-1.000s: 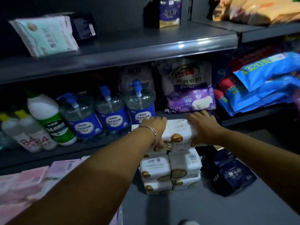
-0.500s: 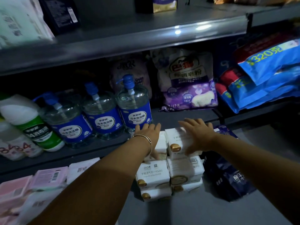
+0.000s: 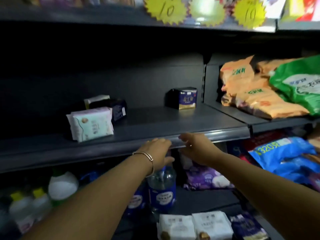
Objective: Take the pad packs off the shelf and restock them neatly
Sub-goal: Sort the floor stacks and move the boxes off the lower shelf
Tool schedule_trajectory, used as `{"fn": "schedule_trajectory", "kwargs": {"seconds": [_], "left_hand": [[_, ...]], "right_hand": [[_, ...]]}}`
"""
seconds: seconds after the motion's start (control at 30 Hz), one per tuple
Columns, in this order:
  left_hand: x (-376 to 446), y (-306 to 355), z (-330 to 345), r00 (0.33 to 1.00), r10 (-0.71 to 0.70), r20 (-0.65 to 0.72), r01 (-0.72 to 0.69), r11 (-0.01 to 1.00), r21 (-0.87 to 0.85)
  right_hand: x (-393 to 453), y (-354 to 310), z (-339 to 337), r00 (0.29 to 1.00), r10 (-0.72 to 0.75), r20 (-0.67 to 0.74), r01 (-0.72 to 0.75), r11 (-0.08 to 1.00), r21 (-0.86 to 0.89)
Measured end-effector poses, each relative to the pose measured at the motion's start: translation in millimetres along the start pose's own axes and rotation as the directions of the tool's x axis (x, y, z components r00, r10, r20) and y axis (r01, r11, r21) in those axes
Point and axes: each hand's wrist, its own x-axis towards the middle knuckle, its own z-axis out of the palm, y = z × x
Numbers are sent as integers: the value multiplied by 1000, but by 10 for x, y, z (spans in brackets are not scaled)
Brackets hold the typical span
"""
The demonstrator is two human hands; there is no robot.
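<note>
Dim overall, with deep shadow under the upper shelf [image 3: 121, 23]. Bright glare washes the yellow price tags [image 3: 204, 13] at top. Motion blur softens everything, worst toward the edges.

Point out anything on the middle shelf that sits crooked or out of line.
The pale mint and pink pad packs stand turned at an angle near the dark grey shelf's front, leaning against a dark navy pack behind. The navy and gold pack sits alone, far back.
</note>
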Motion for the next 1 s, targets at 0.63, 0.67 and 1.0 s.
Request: {"fn": "schedule_trajectory", "kwargs": {"seconds": [0.63,0.67,1.0], "left_hand": [[74,-1954,-902,881,-424,-211,446,893,64],[87,-2076,-916,866,-453,-210,472,880,51],[701,-3015,-849,839,-536,-94,532,844,-59]], "right_hand": [[1655,-1351,358,951,-279,135,276,960,44],[1726,-1438,389,942,-301,146,299,953,42],[2418,-1670,629,860,-436,265,426,899,97]]}}
